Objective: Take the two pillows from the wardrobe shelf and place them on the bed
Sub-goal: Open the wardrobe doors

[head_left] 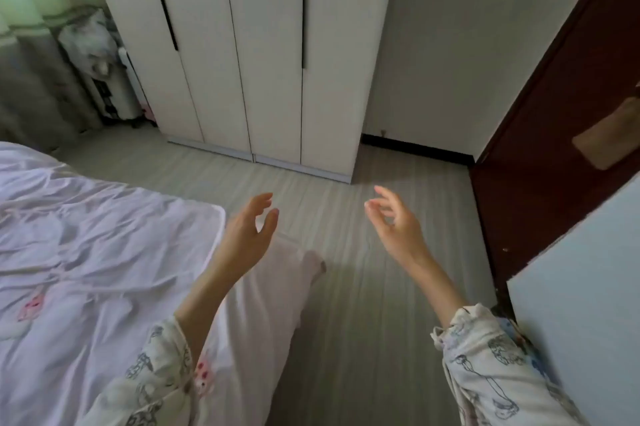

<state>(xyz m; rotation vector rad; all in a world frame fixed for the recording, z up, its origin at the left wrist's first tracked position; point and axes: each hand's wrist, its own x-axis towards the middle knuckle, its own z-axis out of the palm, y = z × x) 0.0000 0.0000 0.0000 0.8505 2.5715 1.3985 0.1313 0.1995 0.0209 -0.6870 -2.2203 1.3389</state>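
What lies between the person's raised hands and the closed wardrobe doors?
In the head view, only bare grey striped floor lies between the left hand, the right hand and the white wardrobe; both hands are empty.

Person wearing loose cream cotton pyjama sleeves (485, 366) printed with grey outline cartoon figures, ruffled cuffs; pale pink trouser leg (277, 290) showing below; bare forearms.

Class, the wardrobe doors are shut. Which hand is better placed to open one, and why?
Probably the right hand. It hangs open and empty, roughly below the wardrobe's right-hand dark handle; the left hand, also empty, sits nearer the bed.
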